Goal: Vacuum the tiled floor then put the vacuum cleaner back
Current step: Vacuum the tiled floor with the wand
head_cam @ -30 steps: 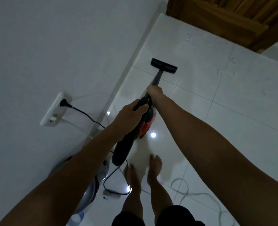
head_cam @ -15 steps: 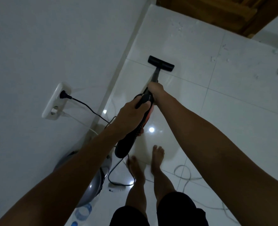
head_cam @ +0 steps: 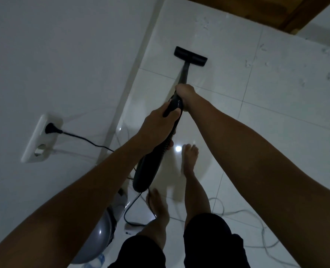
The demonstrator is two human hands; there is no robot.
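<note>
I hold a black stick vacuum cleaner (head_cam: 146, 171) with both hands. My left hand (head_cam: 156, 128) grips its handle in the middle. My right hand (head_cam: 185, 95) grips the tube further down. The flat black nozzle (head_cam: 190, 56) rests on the white glossy tiled floor (head_cam: 276, 117), close to the white wall (head_cam: 63, 55) on the left. Pale scraps of debris (head_cam: 257, 59) lie scattered on the tiles to the right of the nozzle and beyond it. The vacuum's black cord (head_cam: 86, 139) runs from a plug in the wall socket (head_cam: 42, 136) to the handle's end.
My bare feet (head_cam: 189, 159) stand on the tiles just behind the vacuum. A grey rounded appliance (head_cam: 100, 236) sits against the wall at lower left. A thin white cable (head_cam: 257, 225) loops over the floor at lower right. A wooden door (head_cam: 266, 10) is at the top.
The nozzle has pushed forward, away from me. My right foot has stepped ahead and my view has shifted forward along the wall. Both hands keep their grip.
</note>
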